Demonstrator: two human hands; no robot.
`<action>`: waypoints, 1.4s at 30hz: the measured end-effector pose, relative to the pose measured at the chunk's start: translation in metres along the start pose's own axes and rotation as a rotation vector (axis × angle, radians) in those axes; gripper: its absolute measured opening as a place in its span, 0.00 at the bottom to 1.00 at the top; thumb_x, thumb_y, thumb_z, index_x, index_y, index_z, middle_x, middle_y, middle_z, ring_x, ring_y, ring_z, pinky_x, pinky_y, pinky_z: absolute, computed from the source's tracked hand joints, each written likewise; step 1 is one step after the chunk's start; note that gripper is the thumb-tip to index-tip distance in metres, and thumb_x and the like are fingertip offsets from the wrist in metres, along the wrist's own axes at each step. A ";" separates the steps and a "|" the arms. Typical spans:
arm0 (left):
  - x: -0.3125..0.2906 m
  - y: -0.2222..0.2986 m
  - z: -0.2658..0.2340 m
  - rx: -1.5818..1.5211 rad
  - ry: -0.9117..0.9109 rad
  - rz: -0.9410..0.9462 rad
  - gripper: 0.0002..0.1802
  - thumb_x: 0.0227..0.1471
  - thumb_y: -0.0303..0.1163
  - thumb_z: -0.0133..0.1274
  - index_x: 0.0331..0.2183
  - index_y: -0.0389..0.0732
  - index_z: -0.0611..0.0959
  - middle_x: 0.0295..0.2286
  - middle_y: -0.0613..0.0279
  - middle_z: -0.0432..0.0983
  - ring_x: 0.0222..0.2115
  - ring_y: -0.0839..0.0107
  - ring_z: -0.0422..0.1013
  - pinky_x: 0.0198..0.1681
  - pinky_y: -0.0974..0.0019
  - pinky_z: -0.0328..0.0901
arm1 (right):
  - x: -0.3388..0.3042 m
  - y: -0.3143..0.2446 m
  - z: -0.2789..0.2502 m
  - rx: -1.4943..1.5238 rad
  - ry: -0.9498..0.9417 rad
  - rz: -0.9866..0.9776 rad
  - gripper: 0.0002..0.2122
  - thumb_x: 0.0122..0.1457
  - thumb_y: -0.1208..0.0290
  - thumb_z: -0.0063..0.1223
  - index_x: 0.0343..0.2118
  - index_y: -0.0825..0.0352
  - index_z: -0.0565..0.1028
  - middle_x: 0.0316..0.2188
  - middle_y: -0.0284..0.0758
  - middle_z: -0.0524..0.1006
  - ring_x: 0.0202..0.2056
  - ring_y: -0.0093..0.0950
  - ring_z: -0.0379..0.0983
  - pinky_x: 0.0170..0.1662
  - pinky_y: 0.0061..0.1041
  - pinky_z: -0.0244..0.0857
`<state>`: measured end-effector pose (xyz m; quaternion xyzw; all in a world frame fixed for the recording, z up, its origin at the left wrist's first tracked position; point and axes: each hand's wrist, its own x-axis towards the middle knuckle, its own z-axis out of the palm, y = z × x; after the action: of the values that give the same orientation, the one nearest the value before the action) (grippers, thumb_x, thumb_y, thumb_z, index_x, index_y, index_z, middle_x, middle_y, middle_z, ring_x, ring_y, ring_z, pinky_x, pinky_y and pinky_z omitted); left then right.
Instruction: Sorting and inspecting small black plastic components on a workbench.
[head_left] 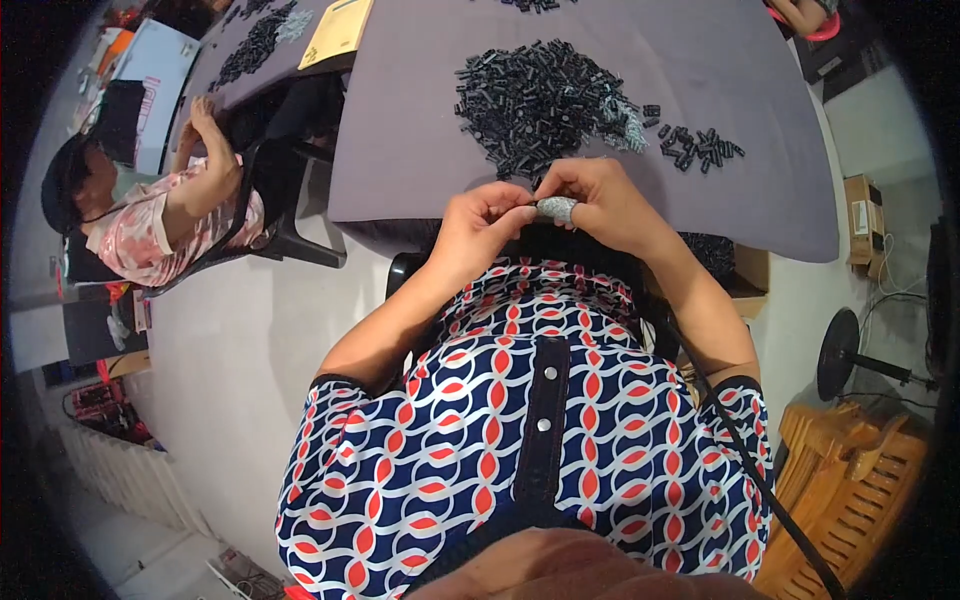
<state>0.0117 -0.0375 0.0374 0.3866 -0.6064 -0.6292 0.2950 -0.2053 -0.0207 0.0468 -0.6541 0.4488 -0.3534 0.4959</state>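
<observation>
My left hand [480, 225] and my right hand [610, 205] meet in front of my body, at the near edge of the table. Both are closed in a pinch, fingertips almost touching, around a small dark piece [533, 203] that they mostly hide. A silvery, shiny thing [557, 208] lies along my right thumb; whether it wraps the thumb or is held, I cannot tell. Just beyond my fingers spreads a large heap of short black cylindrical pieces [535, 100]. Small clear or silvery pieces [625, 125] lie at the heap's right side.
A smaller group of black pieces [700, 148] lies right of the heap on the grey cloth-covered table [400, 130]. At left, a seated person [170, 210] works near another pile [255, 45] and a yellow tray [337, 32]. A fan [840, 352] and wooden chair [860, 490] stand at right.
</observation>
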 end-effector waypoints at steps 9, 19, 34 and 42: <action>0.006 -0.002 0.003 -0.058 -0.034 -0.116 0.07 0.57 0.26 0.57 0.38 0.34 0.83 0.27 0.68 0.78 0.25 0.83 0.70 0.28 0.77 0.66 | -0.005 0.003 0.005 0.248 0.040 0.201 0.04 0.59 0.81 0.53 0.37 0.70 0.76 0.27 0.31 0.79 0.25 0.17 0.75 0.27 0.16 0.69; 0.008 -0.001 -0.003 -0.176 -0.074 -0.152 0.06 0.58 0.26 0.56 0.38 0.35 0.82 0.28 0.67 0.79 0.26 0.84 0.70 0.29 0.79 0.64 | -0.012 -0.002 -0.017 0.141 0.103 0.156 0.08 0.66 0.69 0.49 0.39 0.68 0.76 0.32 0.31 0.79 0.27 0.18 0.73 0.31 0.17 0.67; 0.012 -0.003 -0.014 -0.517 -0.289 -0.452 0.06 0.58 0.24 0.55 0.38 0.33 0.83 0.27 0.61 0.80 0.22 0.78 0.73 0.26 0.77 0.67 | -0.015 -0.003 0.001 -0.311 -0.011 -0.241 0.04 0.58 0.76 0.50 0.35 0.70 0.74 0.30 0.44 0.74 0.33 0.46 0.71 0.36 0.36 0.64; 0.014 -0.005 -0.006 -0.619 -0.257 -0.457 0.08 0.59 0.23 0.53 0.40 0.32 0.81 0.29 0.58 0.79 0.26 0.74 0.75 0.28 0.75 0.70 | -0.015 -0.007 -0.007 -0.383 -0.028 -0.273 0.08 0.55 0.77 0.55 0.38 0.68 0.74 0.30 0.42 0.73 0.35 0.46 0.72 0.37 0.35 0.66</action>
<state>0.0103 -0.0522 0.0311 0.3224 -0.3186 -0.8747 0.1717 -0.2157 -0.0086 0.0551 -0.7957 0.4082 -0.3166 0.3164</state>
